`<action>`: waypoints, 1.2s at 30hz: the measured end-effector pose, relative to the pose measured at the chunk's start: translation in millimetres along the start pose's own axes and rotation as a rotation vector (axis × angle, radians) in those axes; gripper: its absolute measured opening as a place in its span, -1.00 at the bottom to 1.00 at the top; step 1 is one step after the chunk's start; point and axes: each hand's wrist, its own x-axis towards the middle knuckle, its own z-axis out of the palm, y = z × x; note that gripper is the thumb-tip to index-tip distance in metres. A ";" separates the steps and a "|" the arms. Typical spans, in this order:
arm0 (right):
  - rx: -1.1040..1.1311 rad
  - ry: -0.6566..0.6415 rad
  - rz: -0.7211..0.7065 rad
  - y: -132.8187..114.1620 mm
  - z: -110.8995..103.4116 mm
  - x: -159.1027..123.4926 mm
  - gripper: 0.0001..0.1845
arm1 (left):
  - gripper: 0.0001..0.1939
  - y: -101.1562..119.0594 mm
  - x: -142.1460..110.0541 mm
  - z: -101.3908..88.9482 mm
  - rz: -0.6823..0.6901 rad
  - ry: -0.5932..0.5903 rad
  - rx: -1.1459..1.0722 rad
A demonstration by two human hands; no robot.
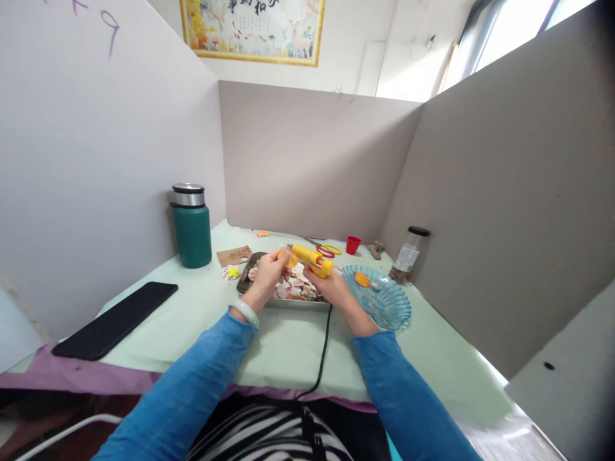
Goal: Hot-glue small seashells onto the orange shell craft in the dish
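My left hand (pixel 269 272) pinches a thin orange shell (pixel 289 258) above the metal tray (pixel 298 303). In my right hand (pixel 328 285) is a yellow hot glue gun (pixel 314 258), its nozzle pointing left and close to the orange shell; whether they touch I cannot tell. A black cord (pixel 325 349) runs from below my right hand over the table's front edge. Pale and pinkish shells (pixel 293 288) fill the tray under both hands. Right of my right hand, a blue scalloped plate (pixel 391 299) bears an orange shell (pixel 362 279) and a small speckled piece.
A green bottle (pixel 192 234) and a black phone-like slab (pixel 118 319) are at the left. Scissors (pixel 329 250), a red cup (pixel 353 244) and a lidded jar (pixel 408 255) stand behind and right. Brown card (pixel 234 256) lies by a small flowery piece (pixel 230 273). Grey partitions (pixel 317 153) enclose the table.
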 end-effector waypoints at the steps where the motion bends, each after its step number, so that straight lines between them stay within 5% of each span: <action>1: 0.003 0.000 0.003 0.0 0.0 -0.1 -0.74 | -0.67 -0.4 0.0 0.0 -0.002 -0.009 0.006; 10: 0.001 0.020 0.008 -0.4 -1.4 0.1 -0.75 | -0.75 -0.8 1.4 -1.2 0.004 0.051 0.029; 23: 0.022 0.004 -0.017 -4.3 0.0 -1.4 -0.77 | -0.68 -14.0 6.3 -8.5 0.176 0.141 0.367; 36: 0.032 -0.009 -0.067 3.6 1.1 1.2 -0.76 | -0.66 -6.3 3.1 -2.3 0.072 0.108 0.230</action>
